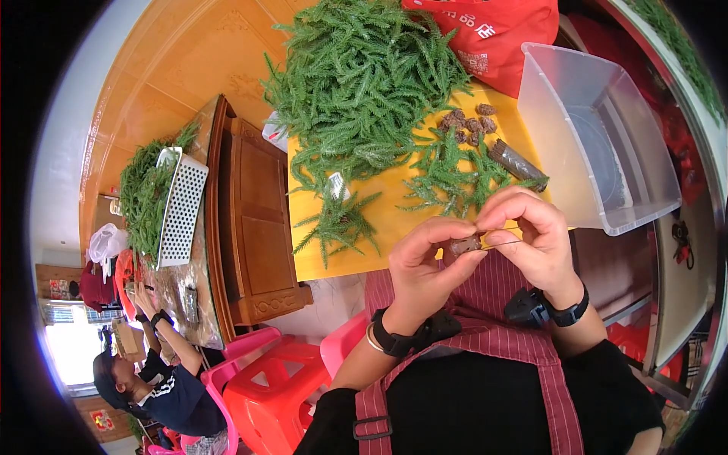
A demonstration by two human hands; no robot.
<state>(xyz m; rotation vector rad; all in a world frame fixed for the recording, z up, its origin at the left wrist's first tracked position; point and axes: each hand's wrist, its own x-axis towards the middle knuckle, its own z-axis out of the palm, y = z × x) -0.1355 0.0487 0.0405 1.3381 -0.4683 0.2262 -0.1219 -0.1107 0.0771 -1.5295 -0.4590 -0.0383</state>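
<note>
A small brown pine cone (465, 244) is pinched between the thumb and fingers of my left hand (428, 254). My right hand (535, 236) is closed beside it, its thumb and fingertips on a thin wire-like strand that meets the cone. Both hands are over my lap, at the near edge of the yellow table (334, 262). Just beyond them lie loose green fir sprigs (447, 178), a cluster of brown pine cones (474, 125) and a bundle of thin dark brown sticks (518, 163). A fir sprig with a white tag (339, 220) lies to the left.
A large heap of artificial fir branches (364, 83) covers the table's far side, beside a red bag (500, 45). At right stands a clear plastic bin (599, 136). A red stool (277, 387) is at left. Another person (163, 379) works at a table with a white basket (182, 212).
</note>
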